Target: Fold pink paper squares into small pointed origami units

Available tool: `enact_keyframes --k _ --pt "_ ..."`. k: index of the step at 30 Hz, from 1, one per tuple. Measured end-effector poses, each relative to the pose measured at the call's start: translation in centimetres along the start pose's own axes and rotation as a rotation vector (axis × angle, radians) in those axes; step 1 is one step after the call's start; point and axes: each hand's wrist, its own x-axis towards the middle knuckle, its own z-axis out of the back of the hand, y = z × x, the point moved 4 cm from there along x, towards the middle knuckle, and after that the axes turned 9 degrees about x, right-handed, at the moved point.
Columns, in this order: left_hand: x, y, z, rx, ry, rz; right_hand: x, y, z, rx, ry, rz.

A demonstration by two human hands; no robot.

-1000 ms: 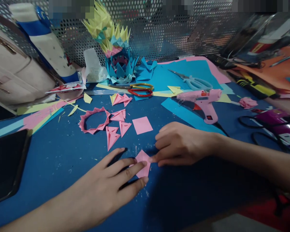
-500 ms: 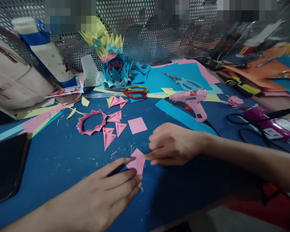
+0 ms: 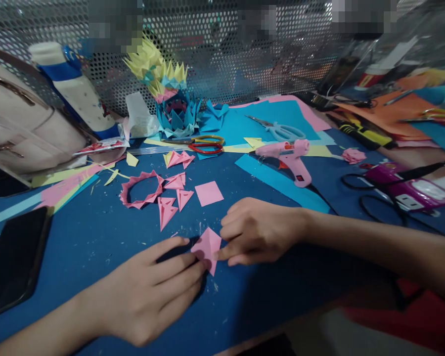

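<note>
A folded pink paper (image 3: 209,242), kite-shaped with a crease down its middle, lies on the blue table between my hands. My left hand (image 3: 148,287) comes from the lower left with its fingers stretched out, the tips touching the paper's left and lower edge. From the right, my right hand (image 3: 255,231) rests with curled fingers, its index fingertip pressing on the paper's right edge. Just beyond lies a flat pink paper square (image 3: 208,193). Left of it are several folded pink triangles (image 3: 166,211) and a ring of joined pink pieces (image 3: 123,195).
A pink glue gun (image 3: 291,155) lies beyond my right hand, near light blue scissors (image 3: 282,129) and red-and-yellow scissors (image 3: 205,143). At the back stands a blue and yellow paper model (image 3: 178,113). A black phone (image 3: 17,262) is at left; a purple power strip (image 3: 408,185) at right.
My left hand has drawn slightly left and the paper's lower tip now shows. My right index fingertip has slid down the paper's right edge. The view has shifted slightly.
</note>
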Motion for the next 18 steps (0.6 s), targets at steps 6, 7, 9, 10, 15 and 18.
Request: enact_keyframes --k 6,7,9,10,15,18 --pt "-0.1 0.6 0.0 0.023 0.001 0.015 -0.1 0.3 -0.2 -0.010 0.006 0.022" --pt "-0.1 0.6 -0.1 0.023 0.001 0.018 0.0 0.5 -0.3 -0.006 0.003 0.028" --pt "-0.1 0.6 -0.2 0.022 -0.009 0.013 0.0 0.7 -0.5 -0.004 -0.006 0.036" --pt "-0.1 0.6 -0.2 0.019 -0.016 0.011 0.0 0.8 -0.6 -0.006 -0.010 0.039" --pt "-0.1 0.7 -0.3 0.007 -0.042 0.020 0.3 1.0 -0.4 -0.001 -0.032 0.045" --pt "-0.1 0.7 -0.3 -0.005 -0.036 0.023 0.4 1.0 -0.1 0.013 -0.041 0.051"
